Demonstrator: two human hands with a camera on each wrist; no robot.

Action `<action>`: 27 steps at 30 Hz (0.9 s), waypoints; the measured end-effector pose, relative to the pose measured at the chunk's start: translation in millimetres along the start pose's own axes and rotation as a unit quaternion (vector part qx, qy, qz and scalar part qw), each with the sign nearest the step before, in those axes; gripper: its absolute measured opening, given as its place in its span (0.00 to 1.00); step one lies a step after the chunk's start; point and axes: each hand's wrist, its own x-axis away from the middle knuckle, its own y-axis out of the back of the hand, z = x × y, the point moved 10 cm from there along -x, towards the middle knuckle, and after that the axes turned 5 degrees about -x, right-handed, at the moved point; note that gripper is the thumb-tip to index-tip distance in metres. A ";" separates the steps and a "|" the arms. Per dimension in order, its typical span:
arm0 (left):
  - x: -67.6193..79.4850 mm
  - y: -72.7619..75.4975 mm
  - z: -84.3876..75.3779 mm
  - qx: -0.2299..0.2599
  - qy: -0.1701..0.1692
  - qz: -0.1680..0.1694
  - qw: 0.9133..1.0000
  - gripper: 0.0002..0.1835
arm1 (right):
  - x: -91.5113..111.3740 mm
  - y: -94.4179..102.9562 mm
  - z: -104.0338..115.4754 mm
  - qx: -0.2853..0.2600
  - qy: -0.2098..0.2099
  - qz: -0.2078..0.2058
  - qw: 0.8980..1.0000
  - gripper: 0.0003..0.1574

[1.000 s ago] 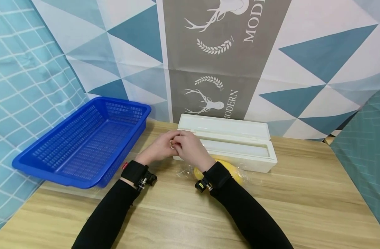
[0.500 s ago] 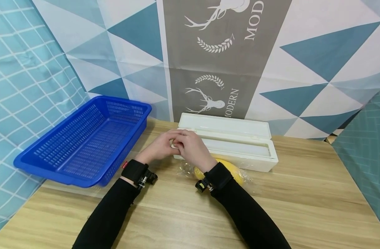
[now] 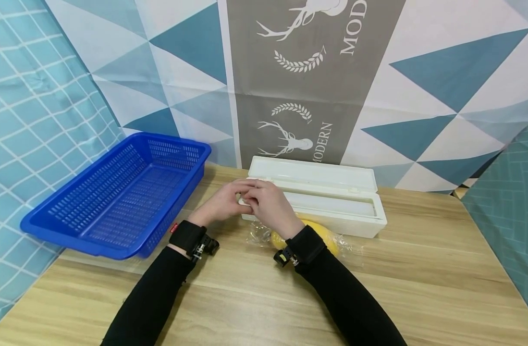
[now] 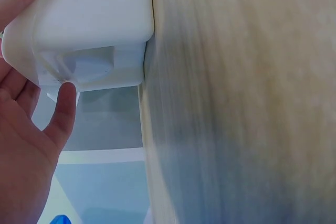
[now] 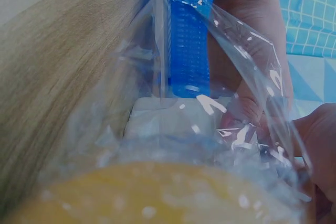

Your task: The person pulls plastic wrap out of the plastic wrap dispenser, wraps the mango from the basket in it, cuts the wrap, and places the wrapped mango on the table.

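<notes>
A long white film dispenser (image 3: 333,223) stands with its lid (image 3: 311,174) raised and a pale roll (image 3: 335,203) lying inside. My left hand (image 3: 222,202) curls around its left end; in the left wrist view the thumb (image 4: 65,106) meets the end by a recess, with fingers on the far side. My right hand (image 3: 272,206) bends over the same end, fingertips close to the left ones; I cannot tell what it pinches. Under my right wrist lies a yellow oval thing (image 3: 322,235) in crinkled clear film (image 5: 247,51), in front of the dispenser.
A blue perforated basket (image 3: 172,207) stands at the left, with a small red tag (image 3: 174,228) near its side. The wooden tabletop (image 3: 419,283) reaches toward me and to the right. A patterned cloth wall (image 3: 194,62) rises behind the dispenser.
Both hands stay at the dispenser's left end, with the right hand shifting very slightly to the right. The dispenser, yellow thing and basket keep their places.
</notes>
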 end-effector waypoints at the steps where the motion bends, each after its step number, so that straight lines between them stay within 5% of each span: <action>1: -0.1 0.0 -0.1 -0.002 -0.001 0.001 1.000 0.26 | 0.0 0.2 -0.1 0.002 0.000 0.000 1.000 0.08; 27: 1.9 -1.4 -1.0 -0.012 0.002 0.013 1.000 0.32 | 1.2 -1.3 -8.4 0.005 -0.037 0.028 0.999 0.07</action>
